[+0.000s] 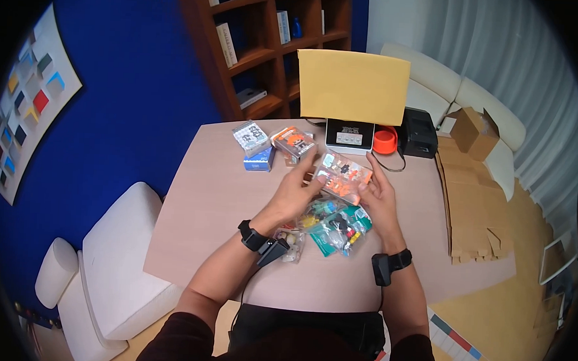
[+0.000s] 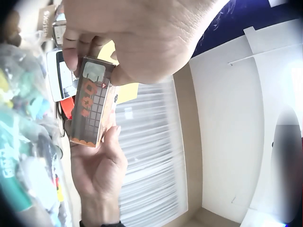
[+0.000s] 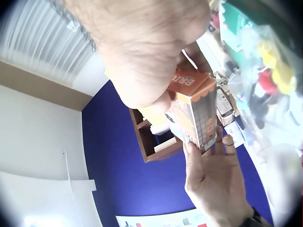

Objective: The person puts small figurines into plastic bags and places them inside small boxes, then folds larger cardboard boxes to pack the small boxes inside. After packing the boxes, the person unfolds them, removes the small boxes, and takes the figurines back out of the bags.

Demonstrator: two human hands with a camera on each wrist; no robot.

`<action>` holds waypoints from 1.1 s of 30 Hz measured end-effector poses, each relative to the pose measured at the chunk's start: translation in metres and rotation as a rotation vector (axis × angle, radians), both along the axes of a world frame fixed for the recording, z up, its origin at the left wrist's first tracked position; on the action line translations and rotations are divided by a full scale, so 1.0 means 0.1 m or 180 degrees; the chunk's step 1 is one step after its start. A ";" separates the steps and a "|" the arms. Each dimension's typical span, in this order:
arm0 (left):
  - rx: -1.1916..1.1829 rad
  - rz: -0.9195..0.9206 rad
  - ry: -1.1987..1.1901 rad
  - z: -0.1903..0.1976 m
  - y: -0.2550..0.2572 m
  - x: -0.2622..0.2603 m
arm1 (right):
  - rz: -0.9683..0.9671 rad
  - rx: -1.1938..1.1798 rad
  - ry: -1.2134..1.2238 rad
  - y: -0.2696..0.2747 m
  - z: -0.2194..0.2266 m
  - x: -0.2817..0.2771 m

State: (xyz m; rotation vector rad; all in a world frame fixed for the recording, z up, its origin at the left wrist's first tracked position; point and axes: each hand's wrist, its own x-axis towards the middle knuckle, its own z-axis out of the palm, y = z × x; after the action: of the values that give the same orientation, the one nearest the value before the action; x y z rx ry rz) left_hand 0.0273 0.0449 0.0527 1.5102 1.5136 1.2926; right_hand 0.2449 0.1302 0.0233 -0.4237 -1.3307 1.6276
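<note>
Both hands hold a small toy-brick box with orange trim, tilted above the table. My left hand grips its left end, with the thumb on the front face. The right hand grips the opposite end between thumb and fingers. In the left wrist view a narrow, grid-patterned side of the box shows between the hands. An orange end flap with lettering faces the right wrist view. Below the hands lie clear bags of colourful toy parts and a smaller bag of pale round pieces.
Behind the left hand are an orange box, a white patterned box and a blue box. A yellow panel, a red round object and a black device stand at the back. Flattened brown paper covers the right side.
</note>
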 end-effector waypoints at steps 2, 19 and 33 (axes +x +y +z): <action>0.0362 0.0282 0.0139 0.00 0.03 -0.17 | -0.0382 0.0305 -0.0526 0.04 -0.11 -0.03; 0.1158 0.1957 0.3517 -0.12 0.53 -0.69 | -0.2089 0.2015 -0.2683 0.20 -0.30 0.08; 0.0809 -0.0503 0.2528 -0.03 -0.18 0.36 | -0.2129 0.2252 -0.3650 0.36 -0.45 0.27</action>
State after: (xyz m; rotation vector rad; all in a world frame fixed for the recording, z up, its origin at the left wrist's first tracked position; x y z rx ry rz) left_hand 0.0638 0.0269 0.0495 2.4450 1.6644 0.8398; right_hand 0.2718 0.1660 -0.0222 -1.2745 -2.1212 0.1997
